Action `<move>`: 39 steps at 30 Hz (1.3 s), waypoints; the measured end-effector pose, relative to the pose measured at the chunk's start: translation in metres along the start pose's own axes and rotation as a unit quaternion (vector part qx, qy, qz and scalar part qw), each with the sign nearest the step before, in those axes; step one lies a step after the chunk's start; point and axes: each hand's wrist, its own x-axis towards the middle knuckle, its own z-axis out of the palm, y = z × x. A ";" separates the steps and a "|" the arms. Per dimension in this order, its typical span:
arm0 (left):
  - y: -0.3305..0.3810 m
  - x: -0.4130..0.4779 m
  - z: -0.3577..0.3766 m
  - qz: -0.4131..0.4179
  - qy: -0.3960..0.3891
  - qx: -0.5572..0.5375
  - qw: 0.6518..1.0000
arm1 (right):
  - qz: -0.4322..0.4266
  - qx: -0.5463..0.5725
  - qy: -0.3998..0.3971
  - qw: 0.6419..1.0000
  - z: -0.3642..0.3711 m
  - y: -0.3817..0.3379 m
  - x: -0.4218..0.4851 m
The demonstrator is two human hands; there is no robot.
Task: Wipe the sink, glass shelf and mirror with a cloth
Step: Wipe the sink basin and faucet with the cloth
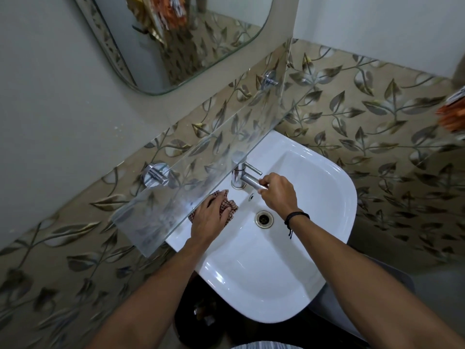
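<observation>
Wrapping 2 walls of a small bathroom corner, beige leaf-patterned tiles fill most of the view, with plain pale wall above them. A white ceramic sink juts out from the corner toward the viewer, its basin rounded at the front. Above it, at the top of the view, hangs a rounded-corner mirror that reflects the same tiles and some orange fabric. Between mirror and sink, a clear glass shelf runs along the wall on 2 chrome brackets, smeared and cloudy toward its left end and overhanging the sink's back-left edge. 2 bare forearms reach in from below. The left hand lies flat, fingers spread, pressing a brown checked cloth onto the sink's back-left rim, just under the shelf's edge. The right hand has its fingers curled around the end of the chrome tap spout, gripping it. In the basin between the hands sits the round metal drain. A thin black wristband circles the right wrist.
</observation>
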 end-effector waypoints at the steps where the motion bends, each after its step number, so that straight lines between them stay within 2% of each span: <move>1: 0.004 0.003 0.000 0.004 0.003 0.001 1.000 | 0.000 -0.003 0.000 1.000 0.000 -0.002 0.000; 6: 0.023 0.023 0.010 -0.011 -0.014 -0.014 1.000 | 0.008 -0.024 -0.002 1.000 -0.005 -0.009 0.000; 9: 0.019 0.024 0.013 0.012 -0.029 -0.013 0.999 | 0.010 -0.025 -0.010 1.000 -0.005 -0.009 0.001; 12: -0.005 0.015 0.013 0.068 -0.063 0.023 0.995 | 0.012 -0.018 -0.009 1.000 -0.003 -0.006 0.001; 16: -0.025 0.005 0.015 0.087 -0.091 0.088 0.988 | 0.021 -0.006 0.002 1.000 0.001 -0.006 0.000; 24: -0.009 0.031 0.025 0.036 -0.091 0.099 0.990 | 0.007 -0.020 -0.011 1.000 -0.004 -0.008 0.000; 33: -0.028 -0.007 0.017 0.047 -0.073 0.124 0.988 | 0.006 -0.005 -0.008 1.000 -0.004 -0.004 0.001; 39: -0.007 0.023 0.025 0.032 -0.083 0.103 0.991 | 0.011 -0.017 -0.012 1.000 -0.003 -0.005 0.000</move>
